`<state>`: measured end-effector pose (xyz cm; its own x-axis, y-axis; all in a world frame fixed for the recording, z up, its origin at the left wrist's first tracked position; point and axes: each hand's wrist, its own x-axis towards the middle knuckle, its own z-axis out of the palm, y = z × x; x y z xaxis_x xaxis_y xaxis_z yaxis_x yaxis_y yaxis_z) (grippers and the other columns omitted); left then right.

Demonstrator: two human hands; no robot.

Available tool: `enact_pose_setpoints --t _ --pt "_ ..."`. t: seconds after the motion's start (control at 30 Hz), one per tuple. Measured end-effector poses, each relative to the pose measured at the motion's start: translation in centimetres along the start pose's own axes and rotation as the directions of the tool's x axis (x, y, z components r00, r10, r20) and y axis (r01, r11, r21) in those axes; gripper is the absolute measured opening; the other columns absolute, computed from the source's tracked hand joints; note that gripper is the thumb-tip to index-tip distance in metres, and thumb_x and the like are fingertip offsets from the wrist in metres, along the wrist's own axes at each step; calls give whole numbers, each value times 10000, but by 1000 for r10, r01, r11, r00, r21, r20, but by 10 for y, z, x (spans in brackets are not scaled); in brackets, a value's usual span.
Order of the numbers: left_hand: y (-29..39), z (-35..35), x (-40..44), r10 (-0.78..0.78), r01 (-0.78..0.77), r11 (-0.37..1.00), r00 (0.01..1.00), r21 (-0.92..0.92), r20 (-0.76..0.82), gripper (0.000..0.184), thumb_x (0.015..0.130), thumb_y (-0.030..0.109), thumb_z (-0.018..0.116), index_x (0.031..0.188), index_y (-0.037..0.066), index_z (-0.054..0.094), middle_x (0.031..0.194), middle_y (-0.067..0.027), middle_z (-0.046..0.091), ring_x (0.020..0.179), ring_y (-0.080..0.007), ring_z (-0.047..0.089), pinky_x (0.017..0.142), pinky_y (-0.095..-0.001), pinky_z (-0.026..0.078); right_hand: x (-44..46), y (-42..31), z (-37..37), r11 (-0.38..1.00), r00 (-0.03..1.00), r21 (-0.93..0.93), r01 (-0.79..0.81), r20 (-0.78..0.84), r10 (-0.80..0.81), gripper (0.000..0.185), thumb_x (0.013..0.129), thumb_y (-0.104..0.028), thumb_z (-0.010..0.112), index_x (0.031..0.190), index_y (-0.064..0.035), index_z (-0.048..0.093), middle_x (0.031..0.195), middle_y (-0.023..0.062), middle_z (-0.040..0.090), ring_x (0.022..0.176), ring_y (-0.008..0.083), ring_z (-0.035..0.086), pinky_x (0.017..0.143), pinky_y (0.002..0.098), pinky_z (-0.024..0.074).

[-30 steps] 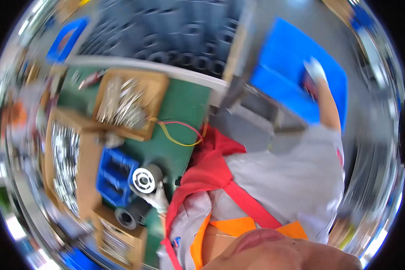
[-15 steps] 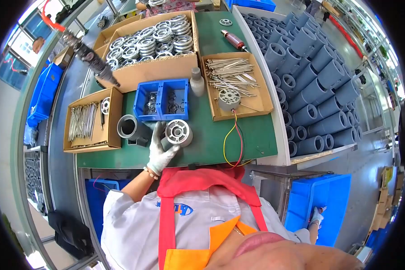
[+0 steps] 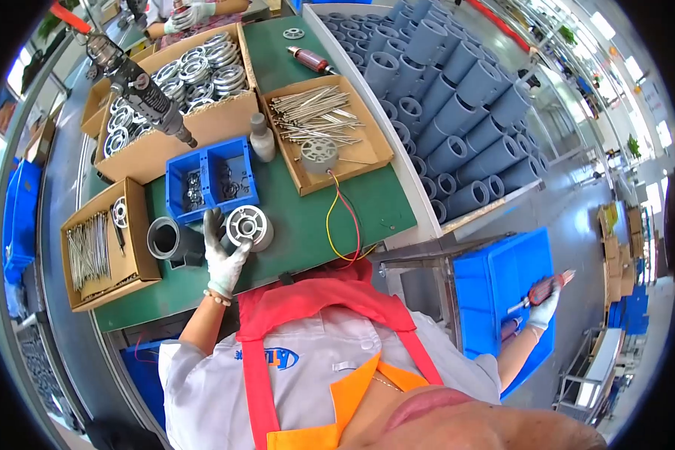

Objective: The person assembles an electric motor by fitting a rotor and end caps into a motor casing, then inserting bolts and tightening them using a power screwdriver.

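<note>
My gloved left hand (image 3: 225, 259) lies against the left side of a round silver motor housing (image 3: 259, 231) with a spoked end, its thumb at the rim. Left of that hand, a dark grey cylindrical housing (image 3: 174, 240) lies with its open end showing. My gloved right hand (image 3: 544, 309) is off to the right, closed around a reddish-brown motor rotor (image 3: 541, 290) with a metal shaft, above a blue bin (image 3: 476, 281). Part of another rotor (image 3: 509, 327) shows inside that bin.
A blue two-part tray (image 3: 174, 180) holds small clips. Cardboard boxes of long rods (image 3: 90, 251) and metal rings (image 3: 191, 71) stand around. A wired stator-like part (image 3: 319, 154), a bottle (image 3: 262, 139), a hanging driver (image 3: 146, 94) and stacked grey tubes (image 3: 457, 112) are nearby. Another person's gloved hands (image 3: 190, 15) show at the back.
My right hand has risen from inside the blue bin with a rotor in it. The view has turned, shifting the bench leftward. My left hand stays at the silver housing.
</note>
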<state>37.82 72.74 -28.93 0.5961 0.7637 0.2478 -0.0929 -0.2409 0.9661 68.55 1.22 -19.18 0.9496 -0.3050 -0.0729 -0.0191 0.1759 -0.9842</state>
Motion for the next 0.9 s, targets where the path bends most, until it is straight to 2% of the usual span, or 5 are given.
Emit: enact_pose_setpoints --t 0.13,0.2,0.27,0.47,0.9 --pt "-14 4 0 13 -12 999 1000 -51 22 1188 635 286 906 1543 58 173 1523 -193 336 1339 -304 432 1106 -426 377 -95 -33 153 912 935 371 173 230 -271 645 914 -389 649 1435 -79 426 1221 82 599 1068 217 568 945 401 471" --pt "-11 12 -1 4 -8 997 999 73 49 1213 636 246 910 1553 79 134 1521 -180 335 1316 -288 458 1103 -420 385 -114 -7 201 861 905 481 -164 421 -62 626 901 -354 678 1412 -74 447 1202 71 615 1065 221 594 959 403 480" --pt "-11 18 3 -202 229 955 967 -186 155 1242 639 149 904 1556 91 67 1463 -174 404 1295 -262 478 1087 -402 410 -127 45 241 950 865 228 -215 496 77 616 905 -404 639 1390 -66 464 1252 115 602 1071 245 615 960 429 494" --pt "-10 19 -2 -65 56 994 994 92 91 1282 601 79 897 1538 46 22 1318 -158 535 1199 -251 565 1018 -371 477 -261 93 424 893 523 292 -343 849 -76 709 717 -55 824 1308 -13 434 1103 116 634 1023 262 653 901 440 553" --pt "0 10 -2 95 -122 975 984 184 152 1169 502 301 935 1410 -65 297 1275 -237 556 1129 -396 595 964 -452 491 -282 124 464 992 221 90 90 969 -108 638 628 80 737 1214 -22 505 1143 165 617 1045 247 630 906 372 530"
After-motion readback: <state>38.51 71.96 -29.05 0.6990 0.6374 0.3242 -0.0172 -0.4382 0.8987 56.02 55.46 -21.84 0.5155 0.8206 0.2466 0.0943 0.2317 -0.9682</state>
